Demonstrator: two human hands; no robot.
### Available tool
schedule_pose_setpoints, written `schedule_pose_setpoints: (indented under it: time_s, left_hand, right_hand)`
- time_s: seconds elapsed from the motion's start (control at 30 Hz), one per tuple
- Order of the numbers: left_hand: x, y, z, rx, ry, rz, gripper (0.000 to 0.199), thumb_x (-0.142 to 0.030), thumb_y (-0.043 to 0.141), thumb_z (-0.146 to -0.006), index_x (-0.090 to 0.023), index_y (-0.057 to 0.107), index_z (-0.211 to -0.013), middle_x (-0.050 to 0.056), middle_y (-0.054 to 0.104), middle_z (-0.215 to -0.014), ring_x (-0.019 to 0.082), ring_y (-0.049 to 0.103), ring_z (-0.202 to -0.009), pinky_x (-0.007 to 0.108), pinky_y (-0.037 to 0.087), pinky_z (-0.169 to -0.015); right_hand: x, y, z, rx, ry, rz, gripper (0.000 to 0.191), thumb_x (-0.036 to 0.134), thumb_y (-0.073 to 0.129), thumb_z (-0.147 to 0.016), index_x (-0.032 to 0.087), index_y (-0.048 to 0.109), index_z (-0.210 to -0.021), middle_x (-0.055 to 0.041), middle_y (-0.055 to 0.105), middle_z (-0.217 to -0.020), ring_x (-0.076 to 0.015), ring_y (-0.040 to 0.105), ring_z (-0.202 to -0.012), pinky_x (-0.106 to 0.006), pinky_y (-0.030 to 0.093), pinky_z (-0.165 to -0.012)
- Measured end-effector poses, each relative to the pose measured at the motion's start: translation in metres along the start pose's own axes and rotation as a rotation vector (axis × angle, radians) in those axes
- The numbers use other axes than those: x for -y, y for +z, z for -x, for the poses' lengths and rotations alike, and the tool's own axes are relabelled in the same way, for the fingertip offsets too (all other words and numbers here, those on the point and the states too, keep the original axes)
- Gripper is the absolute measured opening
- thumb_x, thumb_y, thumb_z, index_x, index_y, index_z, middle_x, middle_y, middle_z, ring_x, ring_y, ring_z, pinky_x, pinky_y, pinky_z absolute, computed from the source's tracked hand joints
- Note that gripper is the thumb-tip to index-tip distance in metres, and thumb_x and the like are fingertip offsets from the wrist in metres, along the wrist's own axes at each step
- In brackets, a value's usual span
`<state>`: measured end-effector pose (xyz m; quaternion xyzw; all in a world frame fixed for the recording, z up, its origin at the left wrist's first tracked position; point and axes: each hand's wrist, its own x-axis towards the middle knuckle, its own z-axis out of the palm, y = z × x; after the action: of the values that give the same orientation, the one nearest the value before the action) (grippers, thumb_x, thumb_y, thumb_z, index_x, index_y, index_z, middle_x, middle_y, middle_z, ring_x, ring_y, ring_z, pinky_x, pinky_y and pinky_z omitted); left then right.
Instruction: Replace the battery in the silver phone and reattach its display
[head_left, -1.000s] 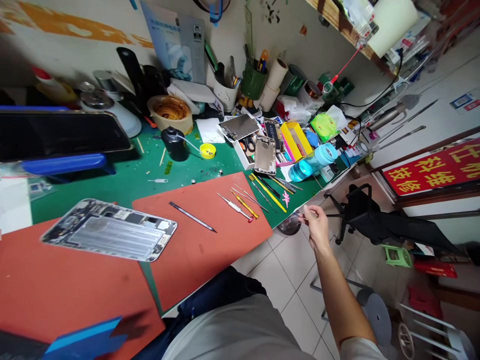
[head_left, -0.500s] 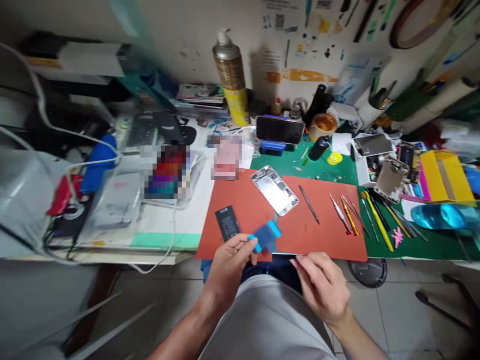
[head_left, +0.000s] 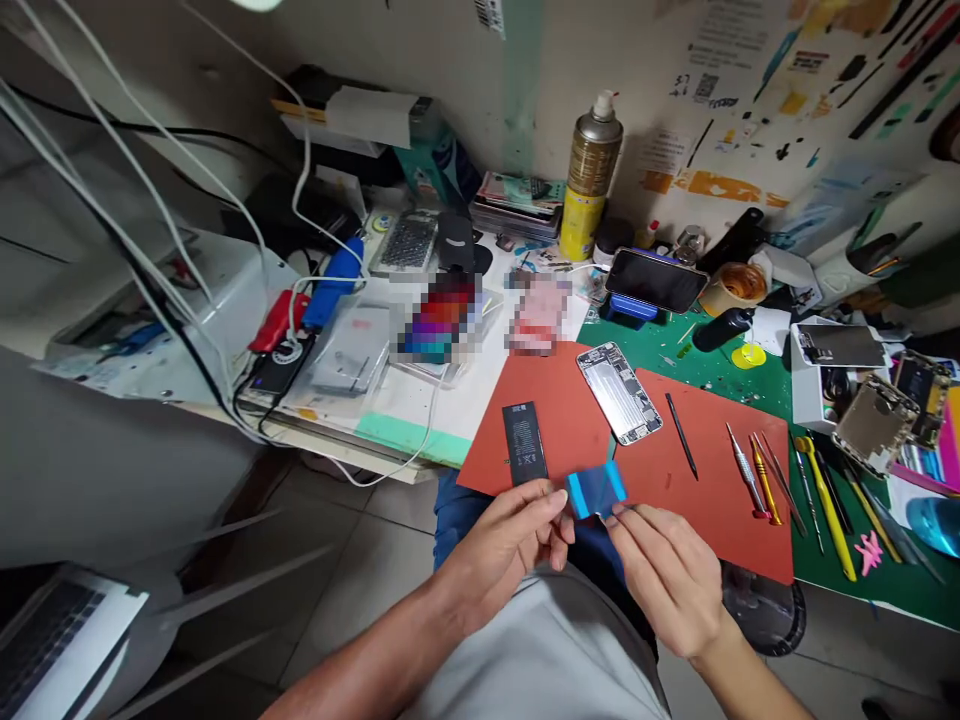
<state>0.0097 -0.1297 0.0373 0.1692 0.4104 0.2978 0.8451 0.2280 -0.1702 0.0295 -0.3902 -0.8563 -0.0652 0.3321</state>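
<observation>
A small piece of dark film (head_left: 598,490) with bright blue bands at both ends is held up in front of the orange mat. My left hand (head_left: 517,525) has its thumb and fingers closed at the film's left edge. The fingertips of my right hand (head_left: 667,570) pinch its lower right corner. Just behind my left hand, a black phone battery (head_left: 524,442) lies flat on the mat. Farther back rests an opened phone housing (head_left: 619,393), its silver inside facing up. A thin dark pointed stick (head_left: 681,436) lies to the right of the housing.
Screwdrivers (head_left: 742,468), tweezers and a yellow-handled tool (head_left: 826,510) lie at the right. A phone (head_left: 655,280) leans on a blue stand at the back, beside a spray can (head_left: 591,175). White cables (head_left: 431,420) hang over the left desk edge.
The view has swung left, shifting the desk rightward in the picture. My right hand, apart from the film before, now grips its corner. The film has turned more level.
</observation>
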Motion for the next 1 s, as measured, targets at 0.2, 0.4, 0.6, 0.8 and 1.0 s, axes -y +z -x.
schedule_pose_setpoints:
  time_s: [0.2,0.4,0.6,0.8,1.0]
  left_hand:
    - [-0.019,-0.046,0.011,-0.26,0.438,-0.438,0.03,-0.047,0.076,-0.094,-0.02,0.073,-0.107,0.004,0.072,-0.089,0.013,0.065,-0.072,0.028,0.05,-0.074]
    - [-0.038,-0.08,0.004,-0.46,0.885,-1.051,0.017,-0.024,0.06,-0.105,-0.024,0.075,-0.114,0.003,0.075,-0.103,0.013,0.07,-0.087,0.026,0.054,-0.083]
    - [-0.033,-0.084,-0.009,-0.346,1.093,-1.233,0.031,-0.008,0.055,-0.103,-0.024,0.069,-0.127,0.006,0.074,-0.114,0.016,0.071,-0.107,0.029,0.057,-0.095]
    - [-0.029,-0.098,-0.023,-0.279,1.169,-1.295,0.039,-0.005,0.051,-0.102,-0.023,0.066,-0.133,0.01,0.073,-0.116,0.02,0.069,-0.106,0.037,0.057,-0.093]
    - [-0.026,-0.109,-0.036,-0.225,1.223,-1.243,0.041,-0.003,0.049,-0.101,-0.024,0.066,-0.132,0.01,0.073,-0.115,0.021,0.068,-0.103,0.04,0.056,-0.089]
  right_hand:
    - [-0.001,-0.001,-0.015,-0.185,0.836,-0.401,0.013,0.014,0.077,-0.091,0.023,0.079,-0.1,-0.0051,0.078,-0.09,-0.0191,0.073,-0.076,-0.031,0.062,-0.069]
    - [-0.02,0.013,-0.042,-0.032,1.502,-1.106,0.031,0.044,0.093,-0.076,0.019,0.082,-0.09,-0.0055,0.075,-0.072,-0.0163,0.067,-0.06,-0.029,0.06,-0.059]
    - [-0.026,0.042,-0.066,0.144,1.516,-1.262,0.036,0.045,0.095,-0.073,0.017,0.081,-0.09,-0.0062,0.075,-0.07,-0.0144,0.065,-0.059,-0.026,0.053,-0.057]
    - [-0.029,0.067,-0.075,0.26,1.499,-1.2,0.042,0.051,0.092,-0.075,0.015,0.08,-0.09,-0.0067,0.076,-0.069,-0.014,0.063,-0.055,-0.028,0.05,-0.058]
    - [-0.019,0.078,-0.082,0.299,1.517,-1.095,0.042,0.055,0.088,-0.078,0.015,0.08,-0.086,-0.0024,0.07,-0.059,-0.0091,0.049,-0.045,-0.024,0.039,-0.048]
